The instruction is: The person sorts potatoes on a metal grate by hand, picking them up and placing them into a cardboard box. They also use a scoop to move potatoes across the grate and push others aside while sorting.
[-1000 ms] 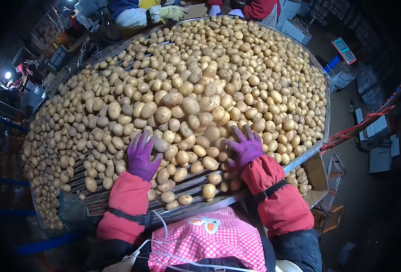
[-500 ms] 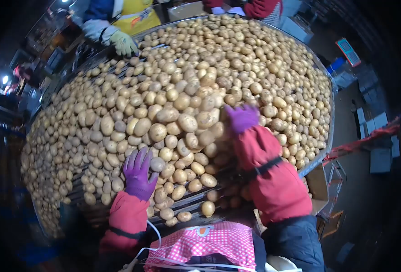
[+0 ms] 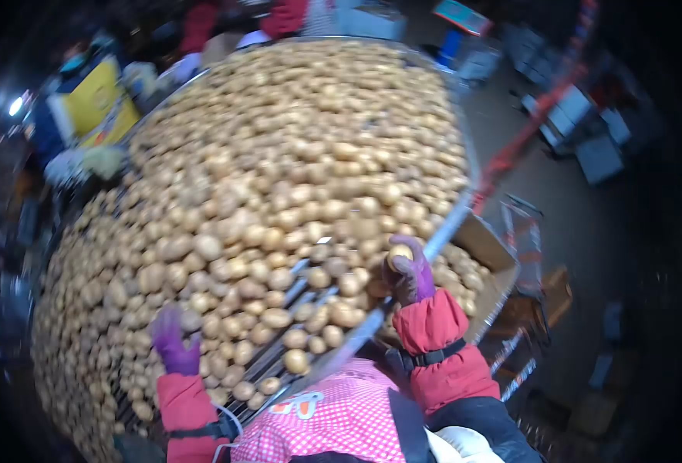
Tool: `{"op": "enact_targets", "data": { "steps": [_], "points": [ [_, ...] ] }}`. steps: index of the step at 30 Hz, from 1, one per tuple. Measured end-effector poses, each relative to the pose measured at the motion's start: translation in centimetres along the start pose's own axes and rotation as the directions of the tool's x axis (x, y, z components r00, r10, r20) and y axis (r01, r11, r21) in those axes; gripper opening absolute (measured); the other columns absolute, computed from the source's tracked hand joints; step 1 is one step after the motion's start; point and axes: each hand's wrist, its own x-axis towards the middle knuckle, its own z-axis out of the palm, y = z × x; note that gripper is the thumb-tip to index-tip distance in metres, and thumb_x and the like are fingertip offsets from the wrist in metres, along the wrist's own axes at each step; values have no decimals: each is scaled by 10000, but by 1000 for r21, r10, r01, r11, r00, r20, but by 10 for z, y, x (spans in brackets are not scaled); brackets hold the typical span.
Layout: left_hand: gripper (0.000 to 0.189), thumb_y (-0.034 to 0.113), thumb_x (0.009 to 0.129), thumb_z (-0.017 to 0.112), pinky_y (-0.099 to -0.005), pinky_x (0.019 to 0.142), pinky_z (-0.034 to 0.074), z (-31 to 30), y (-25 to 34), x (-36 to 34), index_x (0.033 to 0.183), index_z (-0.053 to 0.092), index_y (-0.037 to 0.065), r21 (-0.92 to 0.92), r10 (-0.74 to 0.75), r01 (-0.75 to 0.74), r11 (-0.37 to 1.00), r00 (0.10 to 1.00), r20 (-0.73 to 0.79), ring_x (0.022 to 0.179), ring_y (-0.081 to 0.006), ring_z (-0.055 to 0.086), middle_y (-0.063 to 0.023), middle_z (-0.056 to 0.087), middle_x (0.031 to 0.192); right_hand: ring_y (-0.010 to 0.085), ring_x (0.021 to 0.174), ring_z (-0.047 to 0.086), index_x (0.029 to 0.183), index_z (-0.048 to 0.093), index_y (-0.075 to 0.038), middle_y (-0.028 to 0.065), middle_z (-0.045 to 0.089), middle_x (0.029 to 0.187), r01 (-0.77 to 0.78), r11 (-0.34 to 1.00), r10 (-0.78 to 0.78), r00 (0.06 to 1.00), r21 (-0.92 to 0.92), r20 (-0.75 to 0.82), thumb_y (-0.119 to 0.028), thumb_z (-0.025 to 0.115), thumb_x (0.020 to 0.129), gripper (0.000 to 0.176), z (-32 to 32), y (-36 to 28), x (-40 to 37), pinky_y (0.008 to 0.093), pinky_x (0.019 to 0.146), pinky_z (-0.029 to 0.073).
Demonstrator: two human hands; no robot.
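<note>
A wide slatted table, edged by a metal rim (image 3: pixel 470 166), is heaped with potatoes (image 3: pixel 310 162). My right hand (image 3: pixel 412 279), in a purple glove, grips a single potato (image 3: pixel 400 251) beside the rim, close to a cardboard box (image 3: pixel 503 270) that holds more potatoes. On the left side of the heap rests my left hand (image 3: pixel 174 343), also gloved in purple. Its fingers and thumb are apart, and a greyish potato (image 3: pixel 191 321) lies between them; motion blurs the fingertips. Dark slats (image 3: pixel 268 347) show through between the potatoes in front of me.
Across the table at the left stands a person in a yellow apron (image 3: pixel 98 100). Another person's red sleeves (image 3: pixel 283 17) show at the far edge. Beyond the rim at right are a red bar (image 3: pixel 522 127), pale boxes (image 3: pixel 599 158) and a scale (image 3: pixel 462 17).
My view has turned to the right. My right hand has left the middle of the heap for the rim near the box and now grips a potato. My left hand stays on the heap.
</note>
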Motion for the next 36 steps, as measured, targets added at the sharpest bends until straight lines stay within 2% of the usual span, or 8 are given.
{"op": "enact_targets", "data": {
  "steps": [6, 12, 16, 18, 20, 23, 27, 36],
  "points": [
    [656, 211, 762, 692, -496, 1127, 295, 13, -11, -9, 1365, 512, 28, 109, -44, 43, 993, 999, 3, 1315, -373, 464, -188, 512, 1418, 136, 522, 434, 976, 564, -182, 1, 525, 725, 71, 948, 212, 583, 310, -784, -588, 686, 821, 451, -207, -71, -108, 257, 459, 350],
    [517, 207, 787, 676, -413, 852, 502, 36, -4, 13, 1265, 581, 34, -146, -24, -4, 989, 982, -186, 988, -348, 625, -176, 641, 1088, 141, 721, 590, 1084, 595, -145, 52, 630, 953, 596, 768, -126, 499, 234, -857, -603, 595, 885, 500, -431, -179, -130, 253, 557, 487],
    [533, 306, 814, 677, -472, 1010, 430, 30, -16, 4, 1272, 583, 49, 203, 60, -34, 979, 991, -121, 1181, -384, 568, -191, 604, 1272, 133, 702, 594, 1216, 576, -138, 60, 655, 937, 380, 925, -250, 584, -11, -772, -468, 574, 949, 425, -403, -162, -80, 234, 572, 459],
    [567, 293, 795, 642, -487, 1049, 374, 25, -5, 3, 1319, 558, 93, 244, -51, 63, 968, 997, -53, 1246, -355, 521, -164, 562, 1351, 166, 843, 636, 1279, 549, -131, 67, 659, 1048, 101, 955, -76, 992, 277, -100, -356, 605, 945, 407, -391, -123, -32, 269, 682, 509],
    [507, 269, 824, 637, -482, 1022, 401, 18, 3, 9, 1294, 576, 87, 223, -105, 108, 969, 994, -25, 1200, -356, 547, -164, 587, 1299, 182, 880, 659, 1291, 565, -118, 56, 670, 1042, 81, 996, -78, 994, -38, 77, -252, 621, 937, 383, -327, -96, -5, 291, 735, 531],
    [510, 239, 810, 687, -485, 1026, 403, 19, 13, 9, 1282, 587, 73, 239, -68, 92, 967, 992, -103, 1186, -363, 559, -172, 595, 1279, 212, 871, 671, 1179, 657, -88, 82, 695, 934, 303, 459, -427, 900, -835, 91, -195, 648, 899, 300, -138, -65, 17, 333, 763, 533],
    [558, 267, 770, 753, -499, 1096, 347, 15, 20, 8, 1278, 603, 90, 217, -125, 150, 964, 984, -124, 1240, -328, 527, -148, 573, 1337, 315, 960, 674, 1100, 697, -95, 171, 696, 1034, 551, -14, -382, 768, -834, 514, -187, 675, 852, 266, -49, -56, 90, 402, 883, 523],
    [544, 259, 754, 748, -511, 1107, 326, 1, 35, 24, 1253, 619, 82, 170, -238, 247, 954, 969, -72, 1248, -332, 519, -131, 582, 1327, 254, 850, 675, 1180, 646, -189, 113, 713, 977, 69, -407, 79, 996, -911, 40, -287, 659, 861, 333, 7, -23, 270, 380, 763, 546]
  ]
}}
